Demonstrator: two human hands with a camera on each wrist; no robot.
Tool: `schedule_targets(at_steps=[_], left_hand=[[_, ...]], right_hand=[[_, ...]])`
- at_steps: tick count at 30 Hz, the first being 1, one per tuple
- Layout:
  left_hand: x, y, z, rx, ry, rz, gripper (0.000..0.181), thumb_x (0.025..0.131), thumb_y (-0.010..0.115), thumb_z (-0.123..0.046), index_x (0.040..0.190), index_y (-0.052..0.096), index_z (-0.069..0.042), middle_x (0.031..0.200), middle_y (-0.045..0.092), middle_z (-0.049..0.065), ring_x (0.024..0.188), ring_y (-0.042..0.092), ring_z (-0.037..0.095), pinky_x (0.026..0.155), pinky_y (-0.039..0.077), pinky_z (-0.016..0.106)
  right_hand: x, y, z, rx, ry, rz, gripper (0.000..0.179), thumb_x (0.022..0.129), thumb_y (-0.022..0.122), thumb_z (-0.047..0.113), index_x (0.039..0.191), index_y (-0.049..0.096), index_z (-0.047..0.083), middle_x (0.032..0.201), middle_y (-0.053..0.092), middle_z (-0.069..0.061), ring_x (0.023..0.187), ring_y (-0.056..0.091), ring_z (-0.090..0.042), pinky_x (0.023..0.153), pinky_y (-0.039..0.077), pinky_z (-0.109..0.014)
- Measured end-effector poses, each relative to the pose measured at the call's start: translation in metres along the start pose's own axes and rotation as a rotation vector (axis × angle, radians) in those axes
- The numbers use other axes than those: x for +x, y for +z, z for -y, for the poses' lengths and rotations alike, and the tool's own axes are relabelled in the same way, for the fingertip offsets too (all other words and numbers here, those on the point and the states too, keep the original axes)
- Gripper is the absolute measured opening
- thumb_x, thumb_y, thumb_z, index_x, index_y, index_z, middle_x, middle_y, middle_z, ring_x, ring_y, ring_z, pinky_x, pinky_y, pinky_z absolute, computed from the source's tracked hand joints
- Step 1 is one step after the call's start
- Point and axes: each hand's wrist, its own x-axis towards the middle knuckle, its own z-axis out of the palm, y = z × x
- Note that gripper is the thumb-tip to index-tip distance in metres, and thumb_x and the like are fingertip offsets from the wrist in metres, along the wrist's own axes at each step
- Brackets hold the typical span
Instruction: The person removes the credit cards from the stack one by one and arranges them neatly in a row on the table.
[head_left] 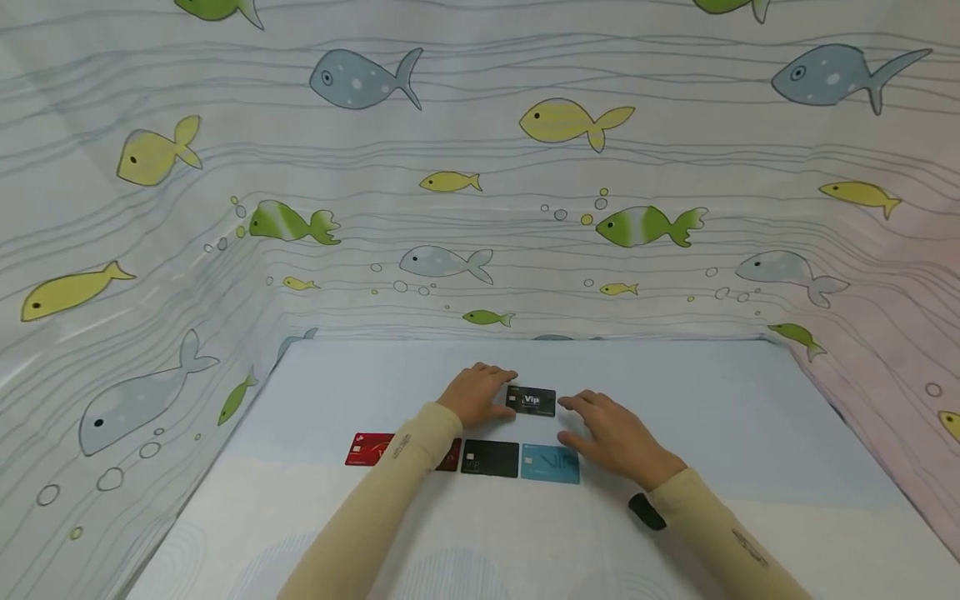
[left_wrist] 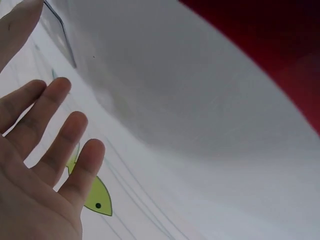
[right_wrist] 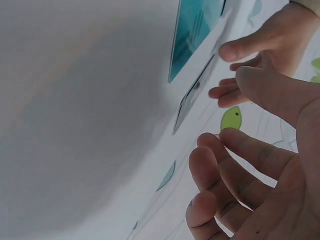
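A black card with white "Vip" lettering [head_left: 531,401] lies flat on the table between both hands in the head view. My left hand [head_left: 476,397] is at its left side, thumb and fingers spread apart around the near and far left corners. On the other side, my right hand [head_left: 617,435] has its loosely bent fingers close to the card's right edge, holding nothing. Nearer to me runs a row of cards: a red card [head_left: 366,448], another red one [head_left: 450,457] largely covered by the left sleeve, a plain black card [head_left: 490,459] and a blue card [head_left: 551,464] beside the right thumb.
The pale table [head_left: 712,400] is enclosed at the back and sides by a white sheet printed with fish [head_left: 480,225]. A black band [head_left: 647,512] shows at the right wrist. Both forearms wear beige sleeves [head_left: 375,508] and reach in from the near side.
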Motion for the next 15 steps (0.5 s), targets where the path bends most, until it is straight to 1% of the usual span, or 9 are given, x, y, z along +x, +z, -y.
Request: schedule_targets(at_steps=[3,7,10,15], left_hand=[[0.003,-0.001,0.001,-0.007,-0.021,0.026,0.069,0.087,0.079,-0.045,0.145,0.056,-0.014,0.141,0.060,0.004,0.131,0.053,0.027,0.109,0.042,0.044],[0.007,0.000,0.001,-0.017,-0.048,0.067,0.069,0.087,0.078,-0.045,0.145,0.056,-0.017,0.143,0.059,0.003,0.132,0.051,0.026,0.112,0.039,0.043],[0.009,-0.001,0.001,-0.016,-0.048,0.083,0.069,0.086,0.079,-0.046,0.145,0.056,-0.017,0.142,0.060,0.003,0.132,0.052,0.025,0.112,0.039,0.042],[0.013,-0.005,-0.002,0.011,-0.026,0.088,0.067,0.085,0.081,-0.045,0.142,0.059,-0.017,0.138,0.062,0.003,0.130,0.053,0.026,0.111,0.040,0.042]], right_hand=[[0.007,0.001,0.000,0.007,-0.003,0.003,0.056,0.090,0.078,0.036,0.135,0.063,0.008,0.127,0.064,-0.011,0.114,0.063,-0.028,0.096,0.053,-0.049],[0.017,0.002,0.001,0.011,0.023,0.038,0.057,0.090,0.078,0.035,0.137,0.061,0.008,0.130,0.063,-0.011,0.121,0.060,-0.030,0.100,0.050,-0.051],[0.026,0.004,0.000,-0.002,0.034,0.063,0.059,0.090,0.078,0.034,0.139,0.060,0.008,0.132,0.062,-0.012,0.122,0.059,-0.031,0.102,0.048,-0.051],[0.040,0.010,-0.003,-0.034,0.025,0.078,0.061,0.090,0.078,0.034,0.140,0.059,0.007,0.132,0.061,-0.012,0.121,0.059,-0.030,0.102,0.049,-0.049]])
